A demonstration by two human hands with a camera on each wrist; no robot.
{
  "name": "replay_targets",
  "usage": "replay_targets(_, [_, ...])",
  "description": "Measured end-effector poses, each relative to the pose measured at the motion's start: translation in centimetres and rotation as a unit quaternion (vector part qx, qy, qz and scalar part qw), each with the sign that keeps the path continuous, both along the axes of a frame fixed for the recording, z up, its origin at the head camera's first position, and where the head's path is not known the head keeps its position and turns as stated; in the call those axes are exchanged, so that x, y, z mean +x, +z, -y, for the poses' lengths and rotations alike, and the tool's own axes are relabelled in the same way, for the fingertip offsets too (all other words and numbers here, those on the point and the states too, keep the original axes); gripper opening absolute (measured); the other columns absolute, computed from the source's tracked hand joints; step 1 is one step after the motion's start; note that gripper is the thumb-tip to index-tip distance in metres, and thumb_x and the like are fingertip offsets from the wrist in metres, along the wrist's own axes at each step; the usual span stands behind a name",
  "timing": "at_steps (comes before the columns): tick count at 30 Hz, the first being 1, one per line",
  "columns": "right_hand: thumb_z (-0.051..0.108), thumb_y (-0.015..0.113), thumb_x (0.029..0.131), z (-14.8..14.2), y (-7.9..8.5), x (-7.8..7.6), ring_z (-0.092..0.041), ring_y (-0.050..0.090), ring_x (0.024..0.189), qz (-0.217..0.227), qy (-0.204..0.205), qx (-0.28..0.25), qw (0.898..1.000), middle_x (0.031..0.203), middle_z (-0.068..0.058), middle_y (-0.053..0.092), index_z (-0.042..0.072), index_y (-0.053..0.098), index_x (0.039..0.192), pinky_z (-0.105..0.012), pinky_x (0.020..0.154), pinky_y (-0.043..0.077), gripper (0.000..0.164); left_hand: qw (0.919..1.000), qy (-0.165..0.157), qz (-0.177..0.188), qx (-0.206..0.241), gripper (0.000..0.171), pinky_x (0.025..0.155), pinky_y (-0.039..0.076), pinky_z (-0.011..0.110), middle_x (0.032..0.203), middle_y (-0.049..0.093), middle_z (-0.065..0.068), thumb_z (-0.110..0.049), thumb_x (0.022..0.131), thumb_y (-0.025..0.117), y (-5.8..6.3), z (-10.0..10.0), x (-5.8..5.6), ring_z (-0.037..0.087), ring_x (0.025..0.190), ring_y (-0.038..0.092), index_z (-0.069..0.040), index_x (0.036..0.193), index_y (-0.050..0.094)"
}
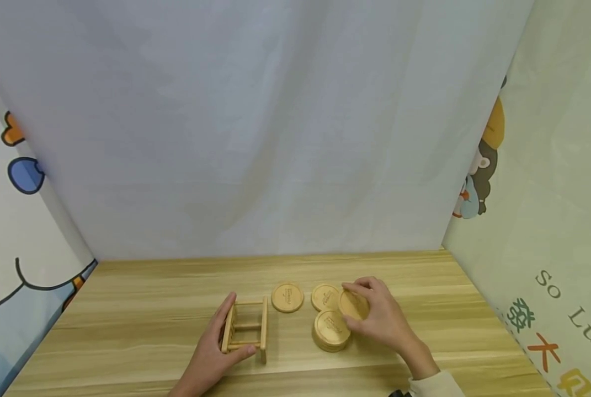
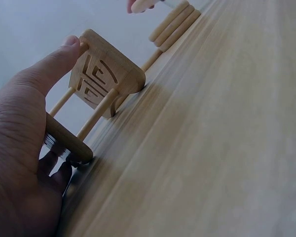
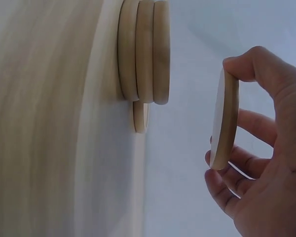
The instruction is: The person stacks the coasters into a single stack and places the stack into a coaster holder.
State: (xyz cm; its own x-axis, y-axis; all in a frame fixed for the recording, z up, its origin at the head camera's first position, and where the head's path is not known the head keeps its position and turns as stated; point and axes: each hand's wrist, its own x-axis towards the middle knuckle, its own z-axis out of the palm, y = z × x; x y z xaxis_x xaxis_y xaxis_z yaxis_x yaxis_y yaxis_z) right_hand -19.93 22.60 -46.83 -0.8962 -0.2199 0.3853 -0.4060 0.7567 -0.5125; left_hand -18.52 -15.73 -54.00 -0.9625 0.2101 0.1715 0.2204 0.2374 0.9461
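My left hand (image 1: 213, 344) grips a small wooden coaster rack (image 1: 264, 331) on the table, thumb on its near side and fingers around its left end. The left wrist view shows a carved end panel (image 2: 108, 69) joined by round rods. In my right hand (image 1: 382, 317) a round wooden coaster (image 3: 228, 118) is pinched at its edges between thumb and fingers, raised off the table. Below and left of it sits a stack of three coasters (image 3: 144, 54). Two more lie farther back: a left coaster (image 1: 287, 297) and a right coaster (image 1: 323, 296), partly overlapped by the stack and the held one.
The wood-grain table (image 1: 151, 309) ends at a hanging white cloth (image 1: 275, 138) behind. A cartoon-printed panel (image 1: 32, 231) borders the left side, and a pale printed panel (image 1: 533, 237) stands along the right.
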Motion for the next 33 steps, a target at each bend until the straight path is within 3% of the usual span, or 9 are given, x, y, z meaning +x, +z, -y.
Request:
replay_targets(9, [0.017,0.094,0.079,-0.2,0.5,0.4,-0.031,0.061,0.123,-0.014,0.025,0.012,1.000,0.130,-0.005,0.066,0.007,0.078,0.137,-0.058,0.102,0.056,0.061,0.9998,-0.006,0.006,0.020,0.112,0.102,0.056,0.030,0.182,0.023,0.019,-0.019,0.093,0.094,-0.3,-0.6,-0.4,0.045,0.148,0.052,-0.023,0.179,0.023])
replay_targets(20, [0.021,0.092,0.081,0.1,-0.4,0.7,-0.025,0.058,0.123,0.002,0.067,0.001,0.998,0.130,0.000,0.063,0.009,0.078,0.139,-0.050,0.101,0.056,0.062,0.9996,0.019,0.019,0.000,0.115,0.100,0.056,0.032,0.178,0.032,0.021,-0.024,0.088,0.097,-1.1,-0.5,0.0,0.042,0.143,0.055,-0.030,0.179,0.027])
replay_targets(25, [0.023,0.092,0.084,0.6,-0.4,0.7,-0.024,0.056,0.122,0.010,0.091,-0.006,0.996,0.132,-0.001,0.063,0.009,0.077,0.141,-0.048,0.099,0.055,0.061,0.9996,0.014,0.024,0.007,0.113,0.097,0.057,0.030,0.178,0.029,0.023,-0.021,0.090,0.096,-0.8,0.2,0.2,0.045,0.143,0.055,-0.027,0.179,0.025])
replay_targets(33, [0.024,0.094,0.084,0.4,0.2,0.6,-0.023,0.058,0.122,0.011,0.091,-0.003,0.996,0.132,-0.002,0.063,0.009,0.077,0.140,-0.049,0.101,0.056,0.060,0.9998,0.015,0.011,0.003,0.114,0.098,0.057,0.030,0.178,0.030,0.023,-0.022,0.089,0.097,-0.5,-0.1,-0.2,0.044,0.141,0.057,-0.029,0.179,0.026])
